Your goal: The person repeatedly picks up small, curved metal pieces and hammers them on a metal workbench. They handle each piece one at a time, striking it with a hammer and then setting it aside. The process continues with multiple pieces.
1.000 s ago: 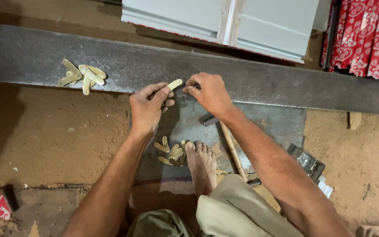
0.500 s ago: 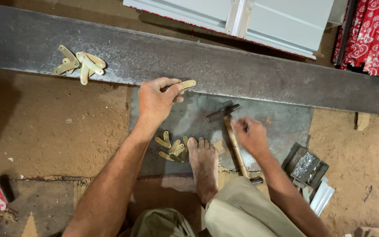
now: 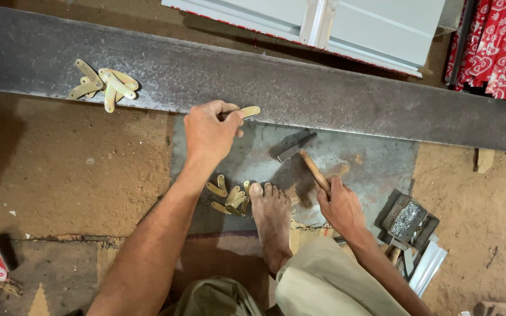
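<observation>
My left hand (image 3: 209, 130) pinches a small tan oval metal piece (image 3: 249, 110) and rests it on the edge of a long dark steel beam (image 3: 335, 96). Lower right, my right hand (image 3: 339, 206) grips the wooden handle of a hammer (image 3: 301, 155), whose metal head hangs just above a grey metal plate (image 3: 352, 167) on the ground. Several more tan pieces (image 3: 228, 198) lie on that plate beside my bare foot (image 3: 270, 216). A finished-looking heap of tan pieces (image 3: 105, 85) lies on the beam at the far left.
Sandy ground (image 3: 60, 169) spreads to the left and right. A small metal box of nails or rivets (image 3: 408, 221) sits at the right, with white strips under it. A pale panel (image 3: 358, 26) and red patterned cloth (image 3: 499, 47) stand beyond the beam.
My right hand left the tan piece, dropped down to the right and took hold of the hammer, lifting it off the plate. My left hand kept the piece on the beam.
</observation>
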Demonstrator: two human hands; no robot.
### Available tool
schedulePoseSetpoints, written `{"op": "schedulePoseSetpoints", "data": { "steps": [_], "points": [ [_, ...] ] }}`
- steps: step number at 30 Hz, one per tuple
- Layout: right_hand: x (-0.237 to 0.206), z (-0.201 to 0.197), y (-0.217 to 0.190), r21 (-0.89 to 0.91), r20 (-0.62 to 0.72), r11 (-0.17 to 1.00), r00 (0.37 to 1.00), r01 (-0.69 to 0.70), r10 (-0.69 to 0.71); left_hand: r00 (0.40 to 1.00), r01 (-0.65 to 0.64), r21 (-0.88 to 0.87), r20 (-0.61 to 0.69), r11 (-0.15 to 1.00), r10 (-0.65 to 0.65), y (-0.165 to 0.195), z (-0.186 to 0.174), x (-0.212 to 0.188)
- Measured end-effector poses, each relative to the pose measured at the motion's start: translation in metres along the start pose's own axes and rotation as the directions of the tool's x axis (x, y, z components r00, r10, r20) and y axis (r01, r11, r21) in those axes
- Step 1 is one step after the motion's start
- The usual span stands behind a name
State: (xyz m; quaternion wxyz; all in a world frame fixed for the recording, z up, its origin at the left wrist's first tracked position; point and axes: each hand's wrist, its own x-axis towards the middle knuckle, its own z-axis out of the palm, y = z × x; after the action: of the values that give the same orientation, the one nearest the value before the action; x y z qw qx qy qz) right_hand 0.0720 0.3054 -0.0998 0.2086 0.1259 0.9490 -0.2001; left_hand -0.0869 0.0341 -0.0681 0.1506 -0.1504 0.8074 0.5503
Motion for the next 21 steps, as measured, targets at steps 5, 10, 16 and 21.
{"op": "schedulePoseSetpoints", "data": {
  "steps": [5,10,16,21],
  "points": [
    [-0.022,-0.005,0.011,0.279,0.078,0.954,0.988,0.107,-0.134,0.998,-0.02,0.22,-0.048,0.975,0.031,0.003,-0.001,-0.006],
    [-0.012,-0.013,-0.008,0.349,0.017,0.921,0.982,0.17,-0.188,0.989,-0.042,0.265,-0.129,0.963,0.078,-0.001,0.003,-0.013],
    [0.002,-0.045,-0.055,0.171,-0.308,0.924,0.909,0.342,-0.28,0.987,0.001,0.167,-0.161,0.986,0.026,-0.006,0.008,-0.018],
    [0.009,-0.044,-0.064,0.037,-0.251,0.927,0.901,0.373,-0.353,0.982,-0.041,0.188,-0.172,0.981,0.074,-0.009,0.009,-0.018]
  ]
}}
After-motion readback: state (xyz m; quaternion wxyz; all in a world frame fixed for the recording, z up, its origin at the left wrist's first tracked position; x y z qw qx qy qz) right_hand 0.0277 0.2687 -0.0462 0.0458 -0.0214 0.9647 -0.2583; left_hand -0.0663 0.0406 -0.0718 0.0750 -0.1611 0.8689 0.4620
